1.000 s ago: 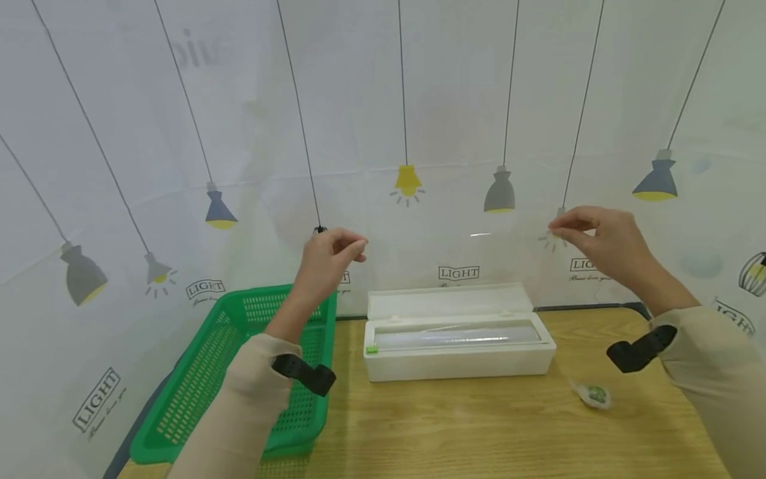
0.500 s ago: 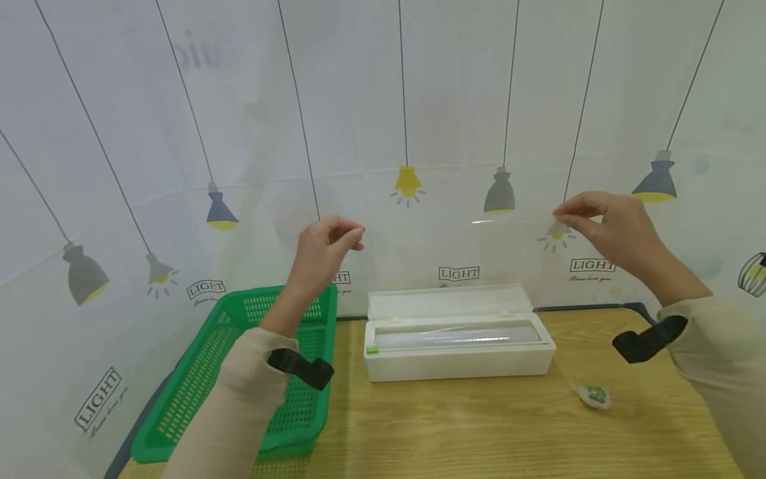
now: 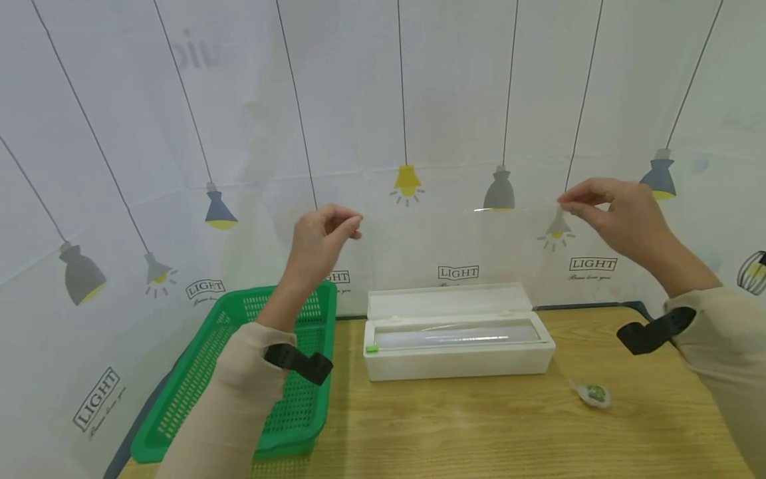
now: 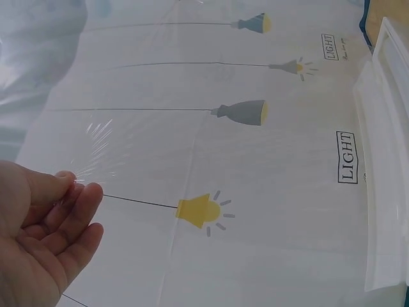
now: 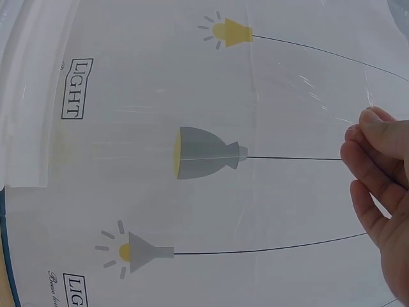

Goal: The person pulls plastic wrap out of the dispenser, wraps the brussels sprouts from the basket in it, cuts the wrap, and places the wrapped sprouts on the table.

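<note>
Both hands hold a clear sheet of cling film [image 3: 485, 210] stretched between them, visible mostly by its glints. My left hand [image 3: 319, 245] pinches one corner between thumb and fingers; small creases fan out from that grip in the left wrist view. The right hand [image 3: 626, 218] pinches the opposite corner, and its thumb and fingertips show close up in the right wrist view. Below and between them stands a white cling film box [image 3: 457, 364], its lid [image 3: 449, 303] tipped back. Inside lies the film roll [image 3: 461, 335]. A small green tab [image 3: 372, 349] sits at the box's left end.
A green perforated basket [image 3: 324, 399] stands on the left of the wooden table [image 3: 455, 426], under the left forearm. To the right lies a small whitish wrapped item [image 3: 595, 395] with green on it. Behind the table hangs a lamp-printed cloth [image 3: 359, 100].
Both hands have risen, drawing the cling film higher above the box. The right hand has also shifted slightly rightward, the left slightly leftward. Box, basket and small wrapped item stay put.
</note>
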The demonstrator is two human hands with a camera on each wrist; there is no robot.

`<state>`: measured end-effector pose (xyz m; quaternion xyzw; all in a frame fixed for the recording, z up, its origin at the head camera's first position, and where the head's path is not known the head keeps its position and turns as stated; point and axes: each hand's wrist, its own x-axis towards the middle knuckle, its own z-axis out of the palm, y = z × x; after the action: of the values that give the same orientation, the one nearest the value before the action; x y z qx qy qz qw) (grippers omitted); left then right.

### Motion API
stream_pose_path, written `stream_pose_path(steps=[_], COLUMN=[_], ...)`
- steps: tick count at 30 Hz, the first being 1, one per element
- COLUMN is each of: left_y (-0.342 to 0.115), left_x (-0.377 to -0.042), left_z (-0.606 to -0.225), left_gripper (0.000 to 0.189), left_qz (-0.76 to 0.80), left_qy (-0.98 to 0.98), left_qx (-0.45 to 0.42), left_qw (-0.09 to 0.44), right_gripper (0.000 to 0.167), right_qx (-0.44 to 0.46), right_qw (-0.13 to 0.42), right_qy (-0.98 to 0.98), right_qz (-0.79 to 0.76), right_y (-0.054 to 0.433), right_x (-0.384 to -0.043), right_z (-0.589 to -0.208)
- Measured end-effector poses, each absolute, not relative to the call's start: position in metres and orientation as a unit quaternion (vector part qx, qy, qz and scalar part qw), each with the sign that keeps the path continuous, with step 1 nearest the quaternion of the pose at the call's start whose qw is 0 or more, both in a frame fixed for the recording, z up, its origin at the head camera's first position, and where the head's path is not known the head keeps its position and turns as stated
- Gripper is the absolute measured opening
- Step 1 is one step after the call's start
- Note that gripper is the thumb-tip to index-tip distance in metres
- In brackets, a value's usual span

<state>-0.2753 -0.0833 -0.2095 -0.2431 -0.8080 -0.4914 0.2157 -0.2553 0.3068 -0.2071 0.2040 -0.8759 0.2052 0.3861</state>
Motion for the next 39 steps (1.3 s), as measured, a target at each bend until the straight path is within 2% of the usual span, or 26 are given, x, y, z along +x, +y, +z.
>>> stream_pose_path(steps=[6,14,26,32,39], left_y=[-0.087,-0.095,-0.105,-0.107,-0.112], left_x=[-0.268,-0.242,-0.200,-0.177,-0.149], left_z=[-0.210,-0.215,-0.253,-0.270,-0.291], left_gripper=[0.016,0.016,0.007,0.006,0.005], left_qz=[-0.484,-0.449,-0.401,-0.400,-0.385], left_qy=[-0.812,-0.819,-0.844,-0.842,-0.839], left_qx=[-0.259,-0.316,-0.322,-0.337,-0.354], left_qw=[0.198,0.169,0.152,0.128,0.149], right_gripper=[0.009,0.017,0.034,0.027,0.030], right_qx=[0.189,0.198,0.261,0.238,0.243], right_qw=[0.367,0.351,0.332,0.291,0.219], right_qy=[-0.880,-0.888,-0.888,-0.903,-0.908], right_qz=[0.235,0.222,0.183,0.209,0.262], right_y=[0.309,0.318,0.322,0.323,0.322], right_x=[-0.245,-0.211,-0.168,-0.154,-0.141], right_z=[-0.208,-0.218,-0.252,-0.272,-0.301])
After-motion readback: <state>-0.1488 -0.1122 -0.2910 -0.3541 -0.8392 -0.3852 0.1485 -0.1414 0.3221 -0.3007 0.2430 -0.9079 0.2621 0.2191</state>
